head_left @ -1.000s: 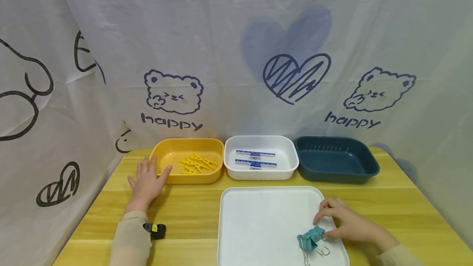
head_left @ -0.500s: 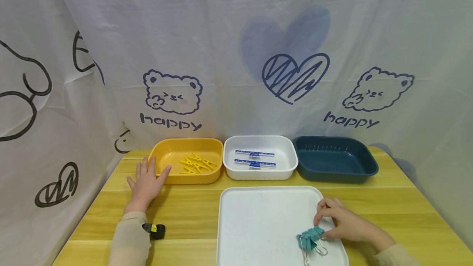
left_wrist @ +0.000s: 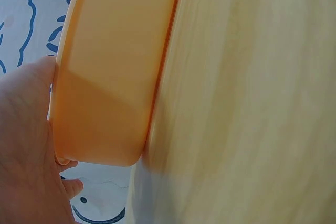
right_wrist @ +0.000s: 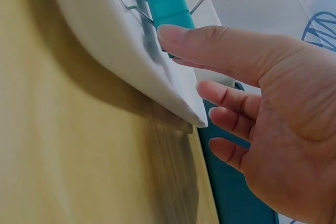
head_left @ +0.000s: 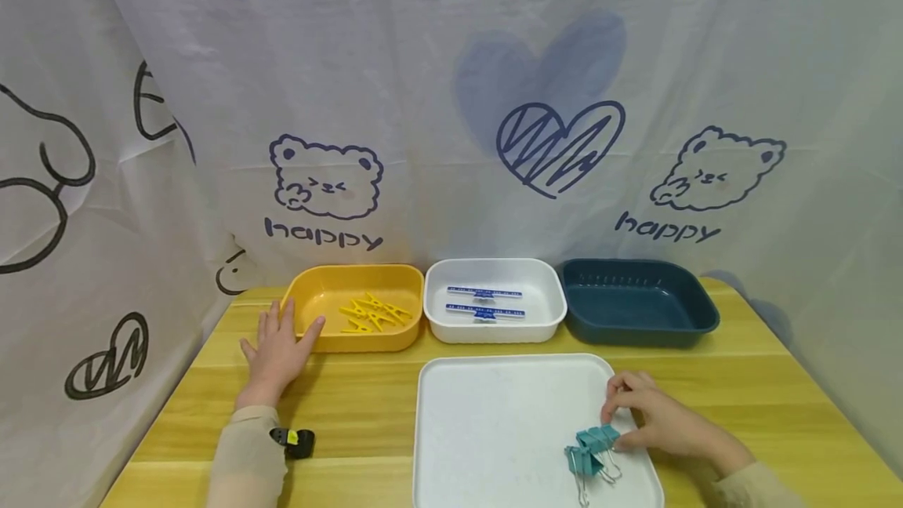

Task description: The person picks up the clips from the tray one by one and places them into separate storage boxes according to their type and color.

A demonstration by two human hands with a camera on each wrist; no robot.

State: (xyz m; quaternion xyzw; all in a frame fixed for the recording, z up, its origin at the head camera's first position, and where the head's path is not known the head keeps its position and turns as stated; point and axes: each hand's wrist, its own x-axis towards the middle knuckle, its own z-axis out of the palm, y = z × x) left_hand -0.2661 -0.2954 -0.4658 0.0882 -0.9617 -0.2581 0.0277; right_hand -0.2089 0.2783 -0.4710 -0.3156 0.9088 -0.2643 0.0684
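In the head view my right hand point(head_left: 670, 422) pinches a teal binder clip point(head_left: 600, 437) over the right part of the white tray point(head_left: 494, 398). The right wrist view has the thumb pressed on the end of the teal clip body point(right_wrist: 167, 3), whose wire handles stick out to both sides; the index finger is mostly hidden behind the thumb. Another teal binder clip point(head_left: 582, 462) is at its lower left. My left hand point(head_left: 277, 355) rests at the front left corner of the yellow bin point(left_wrist: 110, 93), fingers along its left rim and thumb at the front rim.
Several yellow clothespin-like clips point(head_left: 377, 312) lie in the yellow bin. The white bin point(head_left: 494, 333) beside it holds two blue ruler-like clips point(head_left: 484, 312). A dark blue bin point(head_left: 642, 335) stands at the right. A printed cloth point(head_left: 437, 100) hangs behind the wooden table point(head_left: 353, 406).
The pinched binder clip has shifted slightly up and away from the other one, with my right hand. My left hand stays at the yellow bin.
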